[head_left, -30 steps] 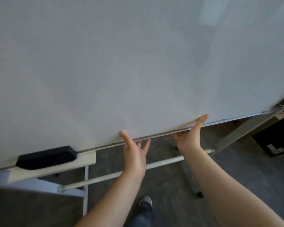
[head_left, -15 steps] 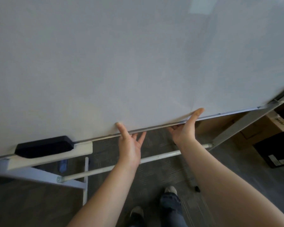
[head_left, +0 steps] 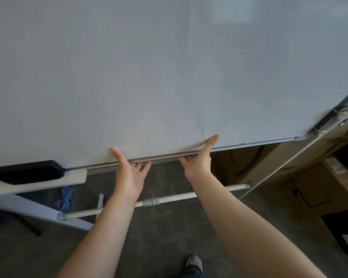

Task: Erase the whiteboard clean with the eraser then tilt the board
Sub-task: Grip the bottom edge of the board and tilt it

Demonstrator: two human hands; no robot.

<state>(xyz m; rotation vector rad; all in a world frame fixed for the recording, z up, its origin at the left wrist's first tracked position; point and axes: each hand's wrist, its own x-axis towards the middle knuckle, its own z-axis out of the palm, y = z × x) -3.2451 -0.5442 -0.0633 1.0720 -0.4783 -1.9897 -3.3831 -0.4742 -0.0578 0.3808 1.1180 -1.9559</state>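
**Two-handed hold on the lower edge, ready to tilt**

My left hand [head_left: 130, 178] and right hand [head_left: 197, 162] each have a grip on the grey metal bottom rail [head_left: 249, 145] of the large white whiteboard [head_left: 169, 77]: thumbs lie on the writing face, fingers hook out of sight beneath the rail. I judge this pinch is chosen because the lower edge gives the most leverage for swinging the panel about its side pivot bracket [head_left: 340, 117], far to the right of my grip. The face shows no marks, so erasing looks done. The black oblong felt eraser [head_left: 28, 171] rests on the pale plastic tray [head_left: 76, 176] left of my left hand, parked where tilting may dislodge it.
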